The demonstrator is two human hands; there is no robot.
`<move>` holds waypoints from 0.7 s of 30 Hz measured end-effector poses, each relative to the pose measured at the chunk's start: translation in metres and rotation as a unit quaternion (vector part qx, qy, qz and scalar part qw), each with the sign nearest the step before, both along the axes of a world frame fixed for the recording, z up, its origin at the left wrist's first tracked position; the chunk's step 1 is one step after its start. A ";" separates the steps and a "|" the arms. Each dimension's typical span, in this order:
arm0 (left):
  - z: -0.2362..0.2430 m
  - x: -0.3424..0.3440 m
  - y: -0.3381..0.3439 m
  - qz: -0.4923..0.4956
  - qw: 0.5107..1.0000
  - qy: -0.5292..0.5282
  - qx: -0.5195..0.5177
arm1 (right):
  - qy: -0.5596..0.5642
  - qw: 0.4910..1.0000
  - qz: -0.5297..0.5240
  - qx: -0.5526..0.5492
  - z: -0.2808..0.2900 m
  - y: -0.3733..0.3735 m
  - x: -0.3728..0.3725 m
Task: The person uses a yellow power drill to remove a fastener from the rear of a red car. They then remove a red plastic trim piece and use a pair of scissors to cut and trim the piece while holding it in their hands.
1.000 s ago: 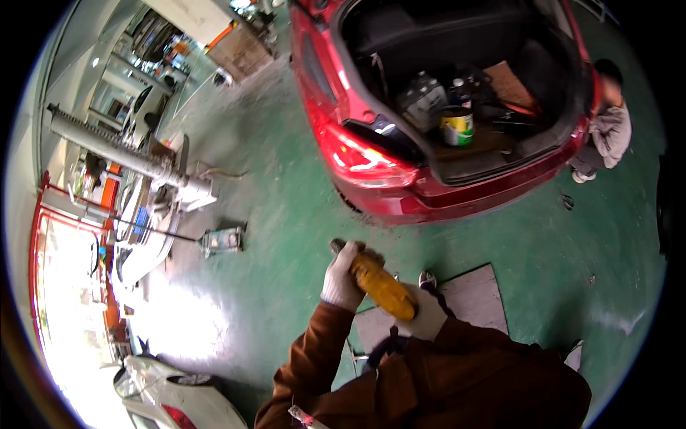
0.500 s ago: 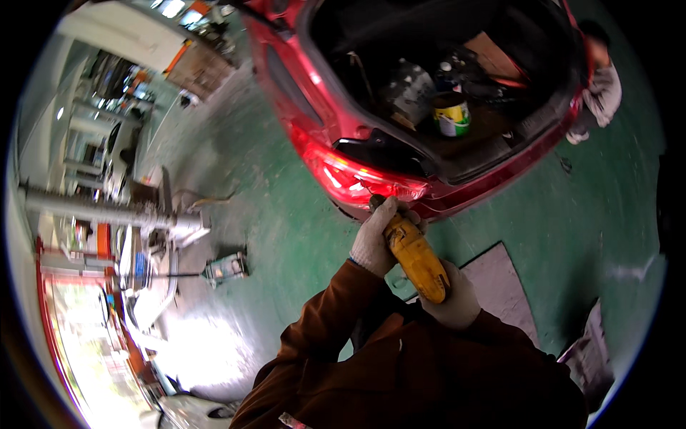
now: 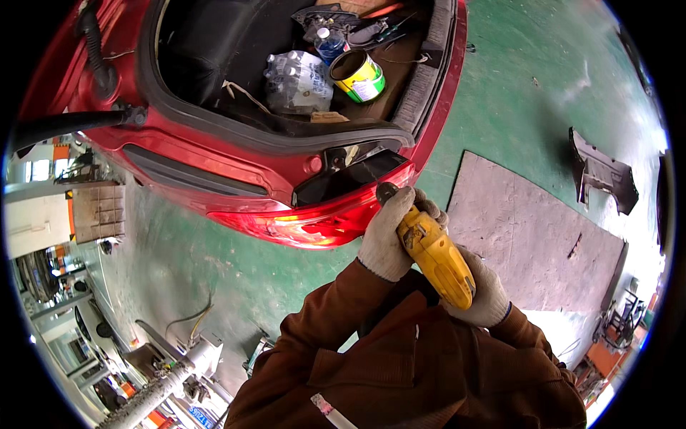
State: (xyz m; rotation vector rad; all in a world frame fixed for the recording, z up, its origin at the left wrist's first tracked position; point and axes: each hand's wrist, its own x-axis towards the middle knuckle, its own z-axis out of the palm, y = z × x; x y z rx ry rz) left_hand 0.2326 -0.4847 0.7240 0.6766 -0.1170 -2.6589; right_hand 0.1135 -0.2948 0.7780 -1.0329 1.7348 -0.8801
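Gripping a yellow power drill two-handed, the person in the brown jacket stands at the rear corner of a red hatchback as I look on. The drill lies slantwise in front of the chest, its long axis running from the butt, low on the right, up and away to the dark nose at the left. That line leads toward the outer corner of the red tail light, which lies ahead and to the left of the hands; the nose overlaps its end in view, though I can't tell whether the two touch. Nearer to the lamp is the left hand, in a white knit glove, wrapped about the front of the drill with the thumb on one side and the fingers curled over the other. The right hand, gloved likewise, is closed on the rear of the tool, its fingers mostly hidden beneath the body. Past the lamp, the boot holds a yellow and green tin, a bottle of blue liquid and a wrapped pack of clear bottles. Off to the right, a flat grey board lies on the green floor.
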 end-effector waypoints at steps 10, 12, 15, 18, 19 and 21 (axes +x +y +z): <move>-0.022 0.024 -0.034 0.038 0.991 0.117 0.055 | 0.049 0.998 0.004 0.045 0.018 -0.043 0.028; -0.033 0.023 -0.039 0.050 0.990 0.124 0.053 | 0.031 0.997 0.007 0.068 0.023 -0.054 0.025; -0.038 0.021 -0.042 0.045 0.991 0.121 0.041 | 0.025 0.997 0.011 0.069 0.019 -0.057 0.022; -0.040 0.018 -0.044 0.051 0.990 0.125 0.046 | 0.029 0.997 0.009 0.074 0.020 -0.062 0.020; -0.041 0.017 -0.044 0.053 0.990 0.121 0.045 | 0.031 0.996 0.008 0.080 0.021 -0.063 0.018; -0.043 0.016 -0.043 0.057 0.991 0.112 0.043 | 0.041 0.996 0.017 0.074 0.021 -0.062 0.015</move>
